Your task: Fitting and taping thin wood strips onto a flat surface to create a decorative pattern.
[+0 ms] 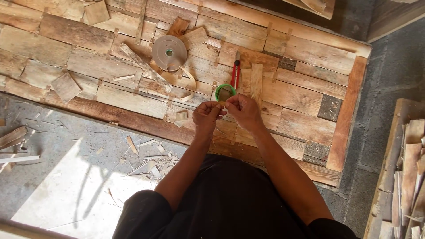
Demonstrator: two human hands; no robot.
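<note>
A flat grey tape roll (169, 52) is seen on a rough patchwork wood panel (305, 95) laid on the concrete floor (66, 177). The left hand (207, 118) and right hand (242, 110) are pinched together on a small strip (220, 104), just below a green ring (225, 92) and red-handled pliers (236, 73).

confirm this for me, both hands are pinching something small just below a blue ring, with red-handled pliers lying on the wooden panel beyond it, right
Not quite: the ring is green, not blue, as the head view shows. The rest holds: the left hand and right hand pinch something small just below it, and the red-handled pliers lie on the wooden panel beyond it.
</note>
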